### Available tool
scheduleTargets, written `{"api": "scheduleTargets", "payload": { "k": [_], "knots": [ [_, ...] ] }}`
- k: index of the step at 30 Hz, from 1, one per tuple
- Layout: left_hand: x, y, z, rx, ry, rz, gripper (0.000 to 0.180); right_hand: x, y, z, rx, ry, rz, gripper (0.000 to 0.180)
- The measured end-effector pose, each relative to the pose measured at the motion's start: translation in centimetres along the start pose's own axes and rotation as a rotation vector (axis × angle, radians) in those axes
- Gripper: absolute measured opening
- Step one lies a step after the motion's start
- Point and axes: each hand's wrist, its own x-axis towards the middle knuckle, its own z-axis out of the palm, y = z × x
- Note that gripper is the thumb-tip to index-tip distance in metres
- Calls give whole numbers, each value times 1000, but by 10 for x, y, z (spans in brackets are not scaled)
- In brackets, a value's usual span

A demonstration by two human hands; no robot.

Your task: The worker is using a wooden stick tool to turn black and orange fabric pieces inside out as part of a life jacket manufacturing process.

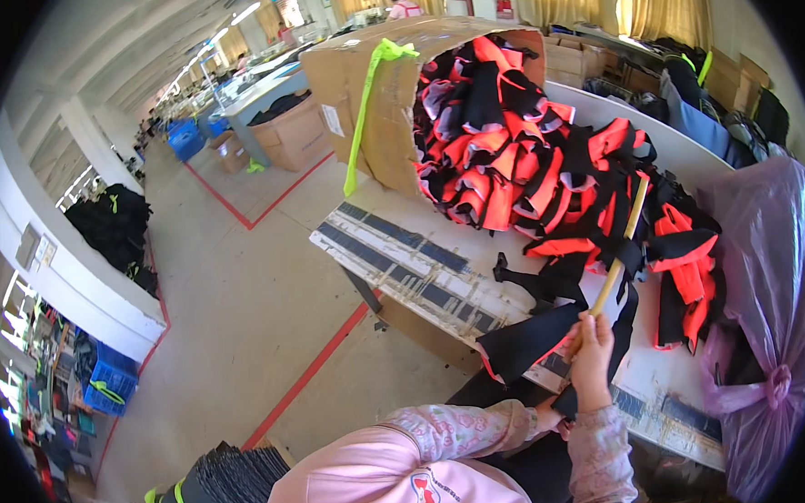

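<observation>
We grip a wooden stick [617, 260] in our right hand [592, 362], fingers wrapped tight around its lower end, right of centre in the frame. Our left hand [550, 417] is mostly hidden behind a black fabric piece [527, 341]; we cannot tell its grip. The stick slants up into the orange-and-black garment pile [543, 162] spilling from a tipped cardboard box [376, 89] on the white table [402, 251]

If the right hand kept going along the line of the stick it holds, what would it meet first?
Probably the black fabric piece draped over the wooden stick just ahead of the right hand, then the orange-and-black pile; depth is uncertain.
</observation>
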Motion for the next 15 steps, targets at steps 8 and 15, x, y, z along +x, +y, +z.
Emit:
{"api": "scheduleTargets", "payload": {
  "k": [8,15],
  "knots": [
    [-17,57,25,-70,-127,-111,27,0,-41,-1,-118,-32,109,16],
    [-23,57,24,58,-133,-154,34,93,-137,-1,-524,-210,56,22]
  ]
}}
